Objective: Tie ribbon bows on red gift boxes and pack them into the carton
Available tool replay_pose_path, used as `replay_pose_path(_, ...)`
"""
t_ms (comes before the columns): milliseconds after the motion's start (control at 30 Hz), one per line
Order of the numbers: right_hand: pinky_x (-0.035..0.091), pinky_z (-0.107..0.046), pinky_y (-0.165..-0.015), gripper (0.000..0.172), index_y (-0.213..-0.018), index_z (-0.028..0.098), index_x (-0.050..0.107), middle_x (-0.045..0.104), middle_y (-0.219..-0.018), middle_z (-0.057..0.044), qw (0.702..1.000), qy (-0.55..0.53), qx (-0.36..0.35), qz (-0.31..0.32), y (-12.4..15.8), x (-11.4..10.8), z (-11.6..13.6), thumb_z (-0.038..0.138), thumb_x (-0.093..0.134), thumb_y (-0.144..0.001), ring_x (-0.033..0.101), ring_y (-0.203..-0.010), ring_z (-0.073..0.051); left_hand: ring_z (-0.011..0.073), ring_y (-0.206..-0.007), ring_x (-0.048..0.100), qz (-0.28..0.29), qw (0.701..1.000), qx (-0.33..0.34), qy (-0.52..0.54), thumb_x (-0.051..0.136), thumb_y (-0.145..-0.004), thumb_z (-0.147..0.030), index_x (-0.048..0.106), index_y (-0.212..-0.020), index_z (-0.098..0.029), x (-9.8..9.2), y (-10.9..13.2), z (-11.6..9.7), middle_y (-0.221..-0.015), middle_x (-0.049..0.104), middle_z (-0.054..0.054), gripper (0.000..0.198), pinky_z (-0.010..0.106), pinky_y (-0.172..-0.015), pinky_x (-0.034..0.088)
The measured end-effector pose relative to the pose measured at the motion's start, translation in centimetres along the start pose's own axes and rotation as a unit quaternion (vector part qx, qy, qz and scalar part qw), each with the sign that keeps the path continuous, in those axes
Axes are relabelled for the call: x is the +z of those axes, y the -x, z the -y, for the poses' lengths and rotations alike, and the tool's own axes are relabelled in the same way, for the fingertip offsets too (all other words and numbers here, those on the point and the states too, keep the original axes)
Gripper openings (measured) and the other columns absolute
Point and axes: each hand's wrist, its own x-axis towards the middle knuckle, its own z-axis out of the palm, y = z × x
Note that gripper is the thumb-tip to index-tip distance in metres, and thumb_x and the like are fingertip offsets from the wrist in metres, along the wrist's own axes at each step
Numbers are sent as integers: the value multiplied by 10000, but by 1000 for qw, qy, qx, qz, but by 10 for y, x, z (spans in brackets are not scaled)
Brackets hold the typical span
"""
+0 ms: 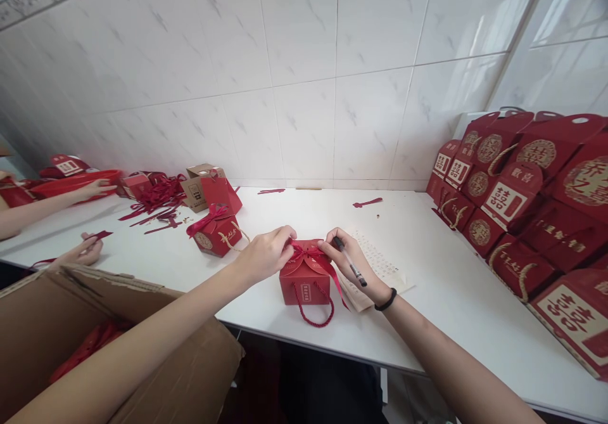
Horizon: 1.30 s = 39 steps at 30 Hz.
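A small red gift box [306, 284] with a dark red rope handle hanging at its front stands near the table's front edge. A red ribbon [304, 254] is tied in a bow on its top. My left hand [269, 253] pinches the ribbon at the left of the bow. My right hand [349, 259] is closed on the ribbon's right side and also holds a black pen [350, 262], which slants down across the fingers. Under my right wrist lie printed paper sheets [380, 259].
Red boxes [513, 202] are stacked at the right. Another ribboned box [218, 234] and a pile of ribbons [161, 196] are to the left. An open cardboard box [190, 348] stands front left, near another person's hands [83, 251].
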Motion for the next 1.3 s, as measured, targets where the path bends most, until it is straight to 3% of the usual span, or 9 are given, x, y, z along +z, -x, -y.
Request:
replay_pose_path(233,337,-260,-551,318,-740,197,436,450,-643,27,999,18,-19,22,-1,0,-6,473,576,-815,411,-582,-130,148,-577,550,54,996,-64,-32,385,-817,-165,465,-921,-187,-3,0,-3,-738,602,8,133,248,-553,393)
replay_pose_path(400,339,-255,-550,289,-740,196,442,447,-650,27,1000,21,-18,14,-2,0,-8,445,568,-812,406,-583,-127,153,-612,541,80,994,-77,9,370,-803,-169,448,-907,-201,-4,0,-1,-796,593,15,134,256,-579,387)
replay_pose_path(567,333,-254,-559,267,-740,193,441,434,-646,29,1000,-4,-10,6,-2,1,-7,416,579,-796,388,-591,-127,141,-548,497,109,977,-148,103,382,-773,-188,430,-938,-214,-1,-1,4,-663,525,-27,174,246,-532,349)
replay_pose_path(633,330,-257,-565,281,-737,195,434,432,-650,29,1000,-9,-5,-1,-1,0,-6,427,582,-792,385,-595,-127,138,-568,504,123,957,-179,195,420,-760,-224,412,-951,-212,-1,0,9,-667,519,-32,192,241,-534,363)
replay_pose_path(733,323,-262,-564,307,-728,196,433,432,-652,26,1000,-4,-1,-5,-1,-1,-3,452,594,-782,385,-594,-131,144,-676,536,174,900,-216,337,480,-763,-353,424,-895,-196,-5,1,13,-745,535,-10,213,258,-608,429)
replay_pose_path(867,322,-272,-564,326,-714,200,429,436,-652,22,1000,11,-10,-21,-2,-4,-3,470,603,-770,389,-590,-136,155,-818,524,224,855,-220,413,458,-782,-537,464,-774,-173,-12,0,10,-821,520,10,364,293,-753,452)
replay_pose_path(1067,325,-270,-561,302,-718,196,441,435,-647,19,1000,13,-17,-15,-2,-6,-4,448,592,-783,384,-589,-133,118,-595,420,207,895,-223,328,426,-795,-580,439,-660,-165,-4,-4,8,-639,440,-18,436,251,-562,341)
replay_pose_path(1200,317,-263,-554,275,-719,192,448,432,-648,23,1000,2,-9,5,-1,-6,-1,417,590,-788,380,-586,-127,115,-591,408,198,907,-203,311,404,-817,-543,423,-653,-172,-1,-3,12,-637,431,-22,406,240,-548,306)
replay_pose_path(1300,319,-261,-557,259,-727,190,455,429,-644,27,1000,7,-10,11,-1,-6,0,397,603,-777,386,-585,-126,116,-589,400,177,935,-183,246,365,-836,-517,395,-641,-179,-2,-3,13,-628,420,-27,391,238,-551,300)
